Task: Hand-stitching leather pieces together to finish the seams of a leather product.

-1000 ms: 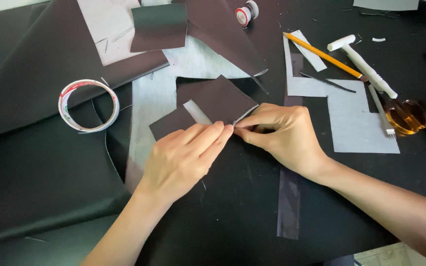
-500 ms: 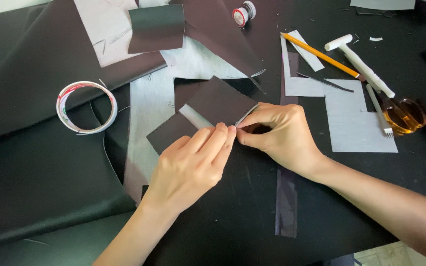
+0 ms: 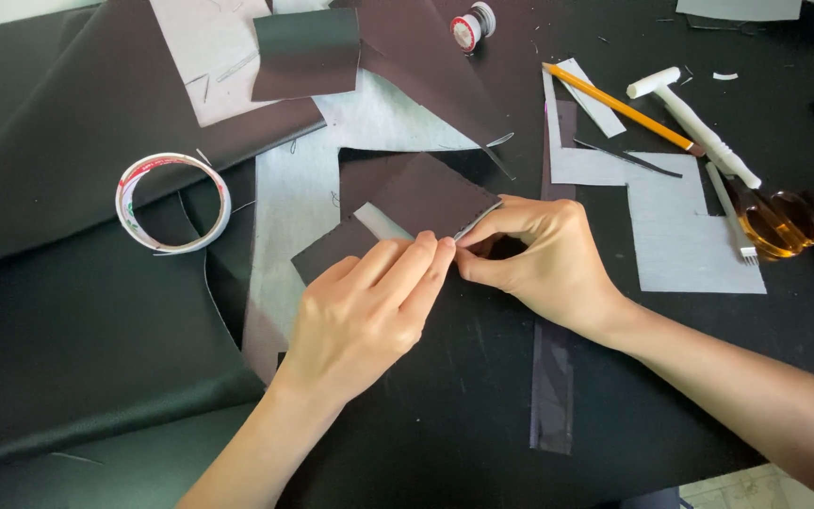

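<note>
Both hands grip the dark brown leather piece (image 3: 426, 193): left hand (image 3: 369, 311) presses it flat, right hand (image 3: 539, 254) pinches its edge. Keep edges aligned, pressure even.

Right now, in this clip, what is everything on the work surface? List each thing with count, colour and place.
folded leather piece: one, dark brown, centre, pinched at its right edge by both hands
tape roll: one, white with red print, left, lying flat
thread spool: one, red and white, top centre
pencil: one, yellow, upper right, lying slantwise
mallet: one, white, upper right, beside the pencil
pronged tool: one, pale, right, on a grey sheet
amber dish: one, clear amber, far right
grey sheets: several, pale grey, centre and right
dark leather sheets: several, black-brown, left and top
left hand: fingertips on the folded piece
right hand: pinching the folded piece's edge
</note>
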